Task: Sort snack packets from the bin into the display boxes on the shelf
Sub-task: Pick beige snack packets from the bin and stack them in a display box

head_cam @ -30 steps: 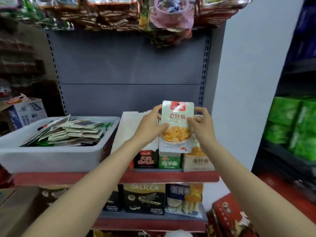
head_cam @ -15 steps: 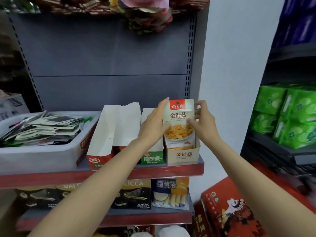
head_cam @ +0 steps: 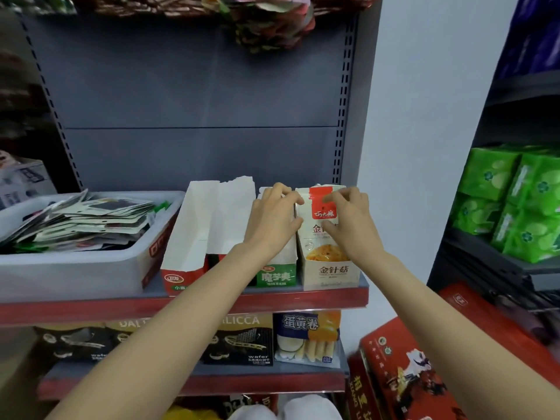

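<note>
Hands, two — both mine, both on one snack packet (head_cam: 319, 207) with a red top band, standing upright in the rightmost display box (head_cam: 331, 272), the cream one at the right end of the shelf (head_cam: 181, 309). My left hand (head_cam: 274, 221) grips the packet's left edge, fingers curled over the top corner and thumb against the side. My right hand (head_cam: 348, 221) pinches the top right of the packet, fingertips bent down onto the red band. Packet's lower half sits inside the box, orange food picture just above the box front. Display boxes counted: three fronts visible in a row — red-front box (head_cam: 181, 277) on the left with a tall white side wall, green-front box (head_cam: 277, 277) in the middle partly behind my left forearm, cream box on the right. Whether another box hides behind my arm I cannot tell. One grey bin (head_cam: 75, 269) at the shelf's left end, touching the red-front box — heaped with many flat packets (head_cam: 88, 221), too overlapped to count. Lower shelf: black wafer boxes (head_cam: 239, 341) and one blue-and-orange pack (head_cam: 306, 336).
</note>
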The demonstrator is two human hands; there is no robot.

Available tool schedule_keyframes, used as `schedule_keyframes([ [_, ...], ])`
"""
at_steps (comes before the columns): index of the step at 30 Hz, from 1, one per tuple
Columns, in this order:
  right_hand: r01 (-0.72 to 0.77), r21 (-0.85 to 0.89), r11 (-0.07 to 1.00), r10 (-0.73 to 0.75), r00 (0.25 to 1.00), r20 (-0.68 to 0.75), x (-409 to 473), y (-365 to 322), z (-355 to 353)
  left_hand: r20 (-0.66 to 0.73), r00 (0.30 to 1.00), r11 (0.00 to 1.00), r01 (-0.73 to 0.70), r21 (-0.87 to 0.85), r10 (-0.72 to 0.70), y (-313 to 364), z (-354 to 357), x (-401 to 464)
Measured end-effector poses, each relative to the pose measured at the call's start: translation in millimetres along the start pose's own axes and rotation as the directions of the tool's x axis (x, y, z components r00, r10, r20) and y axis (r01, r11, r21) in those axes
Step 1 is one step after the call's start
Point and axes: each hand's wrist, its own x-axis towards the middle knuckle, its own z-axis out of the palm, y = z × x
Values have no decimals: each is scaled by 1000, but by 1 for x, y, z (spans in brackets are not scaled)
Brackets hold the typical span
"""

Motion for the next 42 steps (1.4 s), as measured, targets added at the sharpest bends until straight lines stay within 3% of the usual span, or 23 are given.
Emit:
schedule_keyframes([
  [7, 47, 327, 944, -74, 995, 72, 6, -65, 32, -68, 994, 994, 76, -74, -81, -47, -46, -32],
  [13, -29, 528, 849, -93, 975, 202, 23, -151, 73, -150, 962, 973, 232, 18, -227, -134, -105, -57],
  [20, 40, 542, 839, -233, 928, 292, 51, -247, 127, -195, 840, 846, 527, 75, -506, -248, -178, -89],
  [26, 28, 435, 900, -261, 835, 485, 76, -295, 170, 60, 799, 801, 599, 8, -598, -307, -188, -112],
  [30, 114, 424, 898, -356, 755, 551, 75, -307, 185, 172, 770, 789, 608, 92, -614, -324, -182, -111],
  [33, 210, 335, 919, -361, 792, 493, 71, -310, 189, 202, 732, 760, 629, 166, -650, -328, -181, -112],
  [36, 287, 303, 909, -396, 821, 412, 70, -310, 191, 173, 741, 759, 616, 211, -649, -331, -178, -112],
  [42, 137, 478, 867, -355, 844, 403, 74, -295, 180, 71, 775, 777, 619, 120, -628, -326, -175, -115],
])
